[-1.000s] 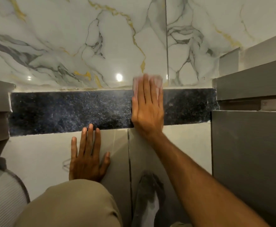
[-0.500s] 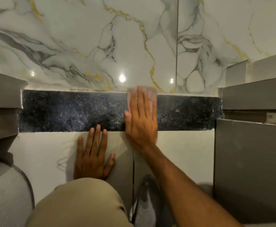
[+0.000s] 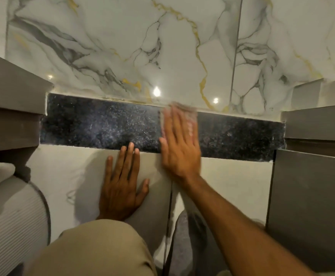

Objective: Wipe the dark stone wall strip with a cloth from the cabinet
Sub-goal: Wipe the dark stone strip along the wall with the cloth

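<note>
A dark speckled stone strip [image 3: 103, 124] runs across the wall between grey cabinets. My right hand [image 3: 179, 144] lies flat on the strip's middle, pressing a pale pinkish cloth [image 3: 191, 116] against it; the cloth shows blurred above and beside my fingertips. My left hand [image 3: 122, 182] rests flat on the plain light tile below the strip, fingers together, its fingertips reaching the strip's lower edge, holding nothing.
White marble tiles with gold and grey veins [image 3: 162, 46] cover the wall above. Grey cabinets stand at the left [image 3: 9, 116] and right [image 3: 311, 186]. A ribbed white rounded object [image 3: 9, 216] sits at the lower left. My knee in beige cloth [image 3: 95, 250] is at the bottom.
My right hand with the cloth has slid a little leftward along the strip, toward my left hand. The left hand has stayed planted on the tile. The camera has shifted slightly.
</note>
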A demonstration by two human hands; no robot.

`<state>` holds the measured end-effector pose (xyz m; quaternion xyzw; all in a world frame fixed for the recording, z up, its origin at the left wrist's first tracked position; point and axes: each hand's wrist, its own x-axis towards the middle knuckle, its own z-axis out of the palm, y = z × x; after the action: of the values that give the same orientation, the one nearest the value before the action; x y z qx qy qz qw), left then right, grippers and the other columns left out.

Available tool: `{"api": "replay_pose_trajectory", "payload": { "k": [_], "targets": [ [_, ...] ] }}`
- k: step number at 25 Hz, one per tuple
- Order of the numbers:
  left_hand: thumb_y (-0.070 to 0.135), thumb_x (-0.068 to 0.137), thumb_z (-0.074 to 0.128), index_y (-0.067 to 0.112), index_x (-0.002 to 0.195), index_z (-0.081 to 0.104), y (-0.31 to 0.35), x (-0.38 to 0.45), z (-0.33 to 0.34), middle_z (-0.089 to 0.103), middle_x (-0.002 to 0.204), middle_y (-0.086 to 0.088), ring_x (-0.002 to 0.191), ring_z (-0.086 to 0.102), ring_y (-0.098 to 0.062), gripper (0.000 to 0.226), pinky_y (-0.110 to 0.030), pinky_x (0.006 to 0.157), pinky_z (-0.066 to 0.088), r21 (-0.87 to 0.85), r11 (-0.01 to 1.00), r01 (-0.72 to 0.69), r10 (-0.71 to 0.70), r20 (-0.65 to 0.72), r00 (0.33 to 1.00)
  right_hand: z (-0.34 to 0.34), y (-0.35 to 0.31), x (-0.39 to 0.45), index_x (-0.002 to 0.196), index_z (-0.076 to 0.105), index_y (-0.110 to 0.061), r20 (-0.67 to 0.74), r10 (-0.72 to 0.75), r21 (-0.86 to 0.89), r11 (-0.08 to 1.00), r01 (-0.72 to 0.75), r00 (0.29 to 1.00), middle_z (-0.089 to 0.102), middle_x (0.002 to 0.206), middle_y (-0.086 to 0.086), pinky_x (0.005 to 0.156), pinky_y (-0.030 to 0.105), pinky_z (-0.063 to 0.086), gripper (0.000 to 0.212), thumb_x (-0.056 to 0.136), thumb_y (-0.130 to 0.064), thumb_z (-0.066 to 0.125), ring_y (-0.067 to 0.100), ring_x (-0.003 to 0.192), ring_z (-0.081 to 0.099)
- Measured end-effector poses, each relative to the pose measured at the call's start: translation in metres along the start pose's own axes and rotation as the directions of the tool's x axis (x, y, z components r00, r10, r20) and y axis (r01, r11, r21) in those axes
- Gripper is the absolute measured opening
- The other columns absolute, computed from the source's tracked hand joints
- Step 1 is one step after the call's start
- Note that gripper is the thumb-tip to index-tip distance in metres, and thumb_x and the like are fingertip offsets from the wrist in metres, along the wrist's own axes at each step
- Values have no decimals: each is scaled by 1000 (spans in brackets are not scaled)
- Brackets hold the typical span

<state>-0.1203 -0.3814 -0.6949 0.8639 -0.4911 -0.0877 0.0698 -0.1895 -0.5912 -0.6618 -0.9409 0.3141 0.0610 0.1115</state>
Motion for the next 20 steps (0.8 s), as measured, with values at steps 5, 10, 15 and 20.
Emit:
{"api": "replay_pose_trajectory", "payload": {
  "k": [5,10,15,20],
  "targets": [
    [54,110,32,5,175,15,-1,0,2,6,186,-15,173,9,-32,83,-53,141,0,-7,1000,3,-3,-7,1000,-16,54,52,179,7,-11,-120,240,-40,969,-246,963,6,188,18,141,66,16,69,117,-39,22,35,176,9],
    [57,112,30,3,174,15,0,0,0,15,184,-21,172,13,-35,84,-53,141,2,24,999,30,-29,-24,999,5,-50,47,179,15,-13,-67,-29,35,999,32,997,11,189,13,142,62,17,70,117,-40,29,32,177,11],
    [54,110,31,0,173,17,4,2,-4,15,183,-21,172,14,-35,84,-54,141,4,25,999,44,-43,-37,998,-13,22,14,179,7,-13,-19,100,-50,994,-100,995,3,190,12,143,63,12,70,117,-42,19,31,177,5],
    [49,111,36,-3,170,27,-3,-12,-4,25,179,-26,169,22,-40,80,-58,139,15,22,976,215,-213,-76,974,11,-110,95,178,16,-10,-143,26,38,999,-21,989,13,189,12,142,59,15,69,118,-40,30,32,176,13]
  ]
}}
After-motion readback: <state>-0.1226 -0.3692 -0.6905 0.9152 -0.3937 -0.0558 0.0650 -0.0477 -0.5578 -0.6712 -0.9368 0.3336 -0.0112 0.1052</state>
